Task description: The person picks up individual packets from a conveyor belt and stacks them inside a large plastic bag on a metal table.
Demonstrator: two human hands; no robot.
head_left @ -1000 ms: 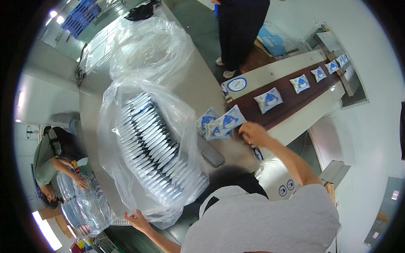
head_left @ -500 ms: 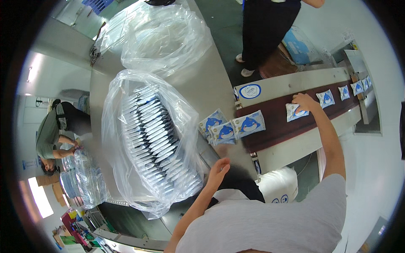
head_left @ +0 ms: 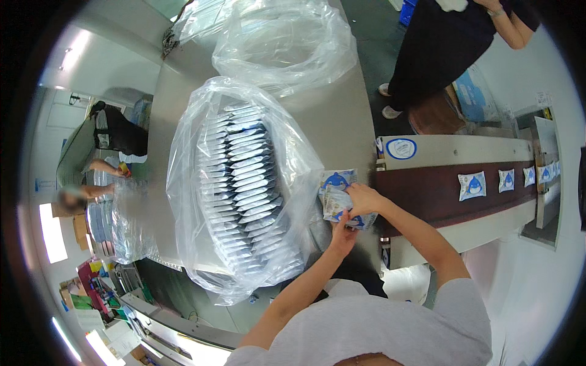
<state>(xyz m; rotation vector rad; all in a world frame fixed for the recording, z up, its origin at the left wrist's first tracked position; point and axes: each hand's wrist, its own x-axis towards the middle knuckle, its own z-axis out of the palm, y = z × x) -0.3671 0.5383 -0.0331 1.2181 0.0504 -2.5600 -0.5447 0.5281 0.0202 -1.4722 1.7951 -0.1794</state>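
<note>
Small white sachets with a blue whale print (head_left: 337, 178) lie bunched at the table edge, just right of the big clear plastic bag. My right hand (head_left: 365, 199) grips them from above and the right, its fingers curled over the packs. From below, my left hand (head_left: 343, 236) pinches the lower edge of the same bunch, thumb up. How many packs each hand holds is hidden by overlap. Inside the clear plastic bag (head_left: 183, 183), several similar sachets (head_left: 247, 177) stand on edge in two long rows.
To the right, a dark red conveyor belt (head_left: 421, 189) carries several spaced sachets (head_left: 472, 185). A second clear bag (head_left: 281, 49) lies on the steel table (head_left: 174, 100) beyond the first. One person (head_left: 439, 49) stands past the conveyor; another (head_left: 91, 146) works at far left beside wrapped stacks (head_left: 128, 226).
My right hand has come left off the belt, bringing a sachet to the bunch. My left hand has risen and closed on the bunch. Belt sachets have advanced; the view has shifted.
</note>
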